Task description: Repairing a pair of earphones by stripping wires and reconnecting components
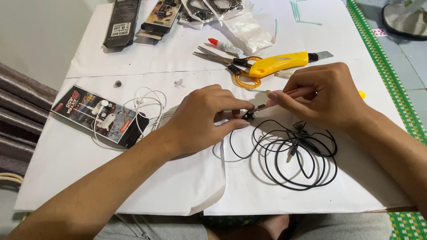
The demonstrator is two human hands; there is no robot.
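Observation:
My left hand (pixel 202 118) pinches a small black earbud piece (pixel 248 116) between thumb and fingertips at the middle of the paper-covered table (pixel 187 186). Opposite it, my right hand (pixel 327 95) grips a thin pink-handled tool (pixel 291 94) like a pen, its metal tip touching the earbud piece. A black earphone cable (pixel 289 155) lies coiled below my right hand, with its jack plug (pixel 291 155) inside the coil.
White earphones (pixel 147 104) lie on a dark package (pixel 95 114) at the left. Orange-handled scissors (pixel 231 66), a yellow utility knife (pixel 284 62) and a small glue tube (pixel 224 46) lie behind the hands. Boxes (pixel 122 22) and plastic bags (pixel 247 31) sit at the far edge.

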